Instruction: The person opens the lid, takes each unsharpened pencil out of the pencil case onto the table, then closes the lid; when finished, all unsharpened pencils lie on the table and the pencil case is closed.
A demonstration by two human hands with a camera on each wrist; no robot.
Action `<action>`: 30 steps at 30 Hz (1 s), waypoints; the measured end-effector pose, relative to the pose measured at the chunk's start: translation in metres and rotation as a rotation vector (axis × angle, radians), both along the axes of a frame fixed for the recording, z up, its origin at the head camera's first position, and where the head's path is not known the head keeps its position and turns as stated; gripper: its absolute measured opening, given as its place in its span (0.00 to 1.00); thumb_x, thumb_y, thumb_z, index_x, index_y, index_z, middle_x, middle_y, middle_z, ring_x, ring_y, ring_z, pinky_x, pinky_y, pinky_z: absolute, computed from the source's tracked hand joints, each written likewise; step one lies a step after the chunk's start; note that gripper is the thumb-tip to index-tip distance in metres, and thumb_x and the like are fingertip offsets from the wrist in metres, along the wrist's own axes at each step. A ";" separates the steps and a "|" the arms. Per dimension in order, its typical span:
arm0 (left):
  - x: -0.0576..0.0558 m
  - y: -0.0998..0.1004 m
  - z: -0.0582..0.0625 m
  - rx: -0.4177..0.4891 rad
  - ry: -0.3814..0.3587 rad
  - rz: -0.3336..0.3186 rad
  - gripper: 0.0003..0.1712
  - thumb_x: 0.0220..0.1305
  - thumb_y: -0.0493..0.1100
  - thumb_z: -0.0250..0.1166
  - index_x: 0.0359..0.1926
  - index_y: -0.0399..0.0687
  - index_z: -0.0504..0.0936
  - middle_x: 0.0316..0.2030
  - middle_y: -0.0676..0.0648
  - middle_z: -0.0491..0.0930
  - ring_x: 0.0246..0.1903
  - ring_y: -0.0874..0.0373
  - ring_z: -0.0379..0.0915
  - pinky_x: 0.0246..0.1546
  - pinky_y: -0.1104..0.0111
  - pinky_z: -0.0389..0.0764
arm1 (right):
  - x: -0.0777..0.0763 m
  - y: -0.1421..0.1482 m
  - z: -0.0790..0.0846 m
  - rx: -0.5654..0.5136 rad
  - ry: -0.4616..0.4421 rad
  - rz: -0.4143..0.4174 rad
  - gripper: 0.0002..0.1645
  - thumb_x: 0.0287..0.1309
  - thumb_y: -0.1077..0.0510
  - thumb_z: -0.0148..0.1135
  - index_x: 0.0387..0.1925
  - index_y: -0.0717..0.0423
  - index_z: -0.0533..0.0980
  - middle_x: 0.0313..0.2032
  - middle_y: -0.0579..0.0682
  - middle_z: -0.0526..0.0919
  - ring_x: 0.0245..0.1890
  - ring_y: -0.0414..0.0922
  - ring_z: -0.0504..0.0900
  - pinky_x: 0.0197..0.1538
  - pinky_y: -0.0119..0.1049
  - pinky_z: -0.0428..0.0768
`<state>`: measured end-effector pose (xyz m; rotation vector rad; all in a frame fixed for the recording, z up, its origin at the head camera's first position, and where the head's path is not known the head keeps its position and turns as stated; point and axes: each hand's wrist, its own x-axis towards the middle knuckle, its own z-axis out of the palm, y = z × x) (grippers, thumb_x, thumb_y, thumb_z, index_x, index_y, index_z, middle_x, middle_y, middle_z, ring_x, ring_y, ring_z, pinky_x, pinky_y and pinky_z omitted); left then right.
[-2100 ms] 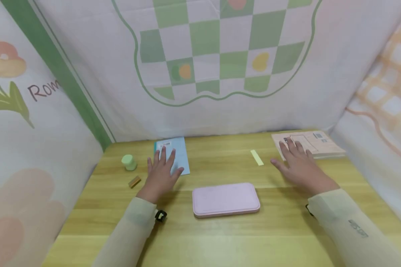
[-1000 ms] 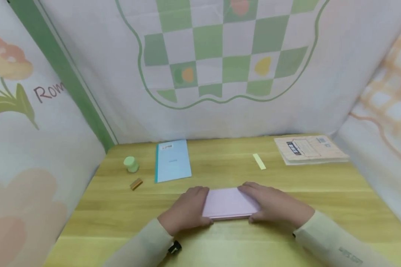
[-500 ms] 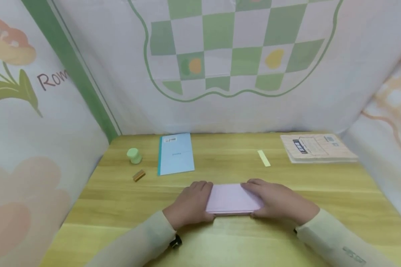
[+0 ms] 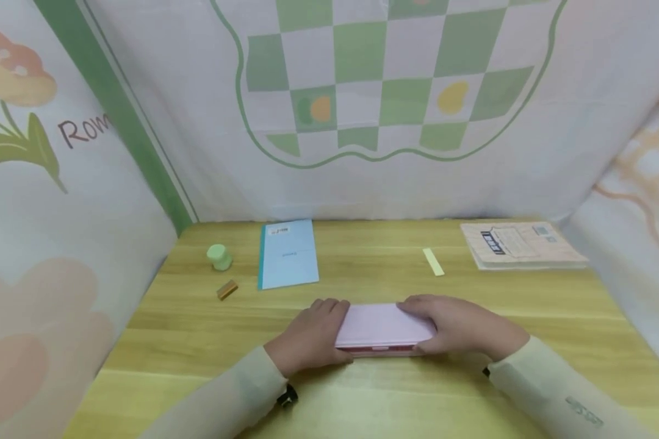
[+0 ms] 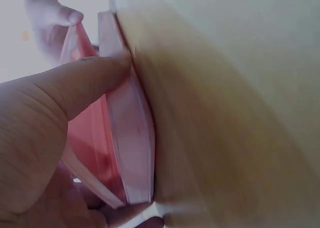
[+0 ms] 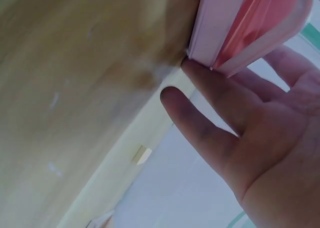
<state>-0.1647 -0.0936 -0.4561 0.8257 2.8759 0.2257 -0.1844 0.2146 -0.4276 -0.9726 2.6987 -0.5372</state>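
A flat pink pencil case [image 4: 384, 324] lies on the table in front of me, its lid lifted a little along the near side. Red lining shows through the gap. My left hand [image 4: 314, 338] grips the case's left end, the thumb pressed on the lower shell [image 5: 131, 133] in the left wrist view. At the other end my right hand [image 4: 461, 323] holds the lid, its thumb under the raised edge and fingers over the top. In the right wrist view, fingers [image 6: 220, 93] of that hand reach along the case's end.
Behind the case lie a light blue notebook [image 4: 290, 255] and a pale yellow strip [image 4: 433, 262]. A green round container [image 4: 219, 257] and a small brown block [image 4: 227, 289] are at left. A tan paper-covered book [image 4: 522, 244] sits back right, near the cloth wall [image 4: 395, 189].
Both hands came in from the blue notebook and the tan book to the ends of the pencil case. Since half a second ago its lid has risen, showing red inside.
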 end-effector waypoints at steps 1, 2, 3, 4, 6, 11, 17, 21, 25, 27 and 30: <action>0.000 -0.001 0.000 0.031 -0.026 0.013 0.63 0.50 0.70 0.77 0.77 0.43 0.62 0.68 0.43 0.72 0.65 0.48 0.69 0.66 0.56 0.73 | 0.000 0.001 0.000 -0.013 -0.017 0.006 0.50 0.50 0.38 0.78 0.70 0.57 0.74 0.66 0.60 0.77 0.66 0.62 0.75 0.68 0.60 0.71; 0.001 -0.003 -0.001 0.066 -0.058 0.031 0.65 0.49 0.70 0.79 0.78 0.43 0.60 0.70 0.42 0.70 0.68 0.47 0.68 0.68 0.55 0.71 | 0.001 0.002 -0.001 -0.025 -0.033 0.011 0.49 0.51 0.38 0.77 0.70 0.56 0.74 0.67 0.60 0.76 0.66 0.62 0.75 0.68 0.60 0.71; 0.003 -0.004 -0.001 0.109 -0.087 0.053 0.68 0.47 0.68 0.80 0.79 0.42 0.58 0.72 0.42 0.68 0.70 0.47 0.66 0.70 0.55 0.68 | 0.001 0.003 -0.001 -0.034 -0.048 0.014 0.49 0.53 0.37 0.76 0.71 0.55 0.74 0.68 0.60 0.76 0.66 0.62 0.75 0.68 0.61 0.70; 0.004 -0.006 -0.002 0.156 -0.115 0.077 0.71 0.45 0.67 0.82 0.81 0.42 0.55 0.74 0.41 0.65 0.72 0.46 0.63 0.72 0.54 0.66 | 0.001 0.004 -0.001 -0.045 -0.065 0.017 0.48 0.54 0.36 0.75 0.71 0.54 0.73 0.68 0.60 0.75 0.66 0.62 0.75 0.68 0.61 0.71; 0.006 -0.010 -0.003 0.253 -0.156 0.118 0.77 0.42 0.63 0.85 0.82 0.42 0.49 0.78 0.40 0.58 0.75 0.45 0.58 0.74 0.54 0.61 | 0.001 0.006 0.000 -0.050 -0.094 0.016 0.47 0.56 0.34 0.73 0.72 0.51 0.73 0.69 0.59 0.74 0.66 0.62 0.75 0.67 0.62 0.71; 0.008 -0.015 -0.005 0.398 -0.161 0.160 0.85 0.38 0.60 0.87 0.84 0.47 0.36 0.82 0.40 0.41 0.77 0.44 0.51 0.74 0.55 0.59 | -0.010 0.014 0.007 -0.038 -0.178 0.018 0.42 0.63 0.33 0.67 0.73 0.44 0.72 0.72 0.58 0.71 0.68 0.65 0.72 0.67 0.67 0.68; 0.005 -0.019 -0.007 0.506 -0.172 0.206 0.91 0.35 0.58 0.89 0.83 0.49 0.29 0.81 0.35 0.46 0.71 0.43 0.64 0.70 0.57 0.67 | -0.037 0.025 0.012 -0.095 -0.321 0.020 0.33 0.74 0.38 0.56 0.72 0.48 0.73 0.69 0.60 0.75 0.67 0.63 0.73 0.67 0.66 0.69; 0.004 -0.020 -0.010 0.560 -0.164 0.202 0.92 0.32 0.55 0.91 0.83 0.53 0.29 0.75 0.37 0.62 0.66 0.45 0.72 0.68 0.56 0.71 | -0.058 0.023 0.011 -0.233 -0.556 -0.161 0.40 0.79 0.34 0.42 0.70 0.63 0.71 0.62 0.63 0.80 0.58 0.57 0.83 0.61 0.55 0.80; 0.003 -0.019 -0.010 0.558 -0.164 0.164 0.88 0.34 0.53 0.90 0.83 0.55 0.34 0.77 0.41 0.59 0.68 0.49 0.69 0.70 0.57 0.68 | -0.070 0.014 0.008 -0.229 -0.550 -0.316 0.50 0.77 0.27 0.31 0.64 0.66 0.73 0.50 0.60 0.85 0.46 0.52 0.86 0.54 0.51 0.83; 0.003 -0.020 -0.008 0.483 -0.171 0.155 0.84 0.39 0.57 0.88 0.84 0.51 0.37 0.80 0.41 0.52 0.71 0.48 0.65 0.71 0.57 0.67 | -0.073 0.010 0.006 -0.164 -0.486 -0.353 0.50 0.76 0.25 0.28 0.56 0.62 0.78 0.40 0.55 0.85 0.39 0.50 0.83 0.50 0.49 0.80; 0.005 -0.019 -0.004 0.366 -0.185 0.135 0.74 0.45 0.62 0.84 0.83 0.47 0.49 0.83 0.42 0.40 0.75 0.43 0.58 0.72 0.55 0.65 | -0.075 0.005 0.004 -0.105 -0.449 -0.399 0.47 0.75 0.24 0.25 0.41 0.55 0.78 0.29 0.53 0.79 0.28 0.47 0.76 0.42 0.45 0.76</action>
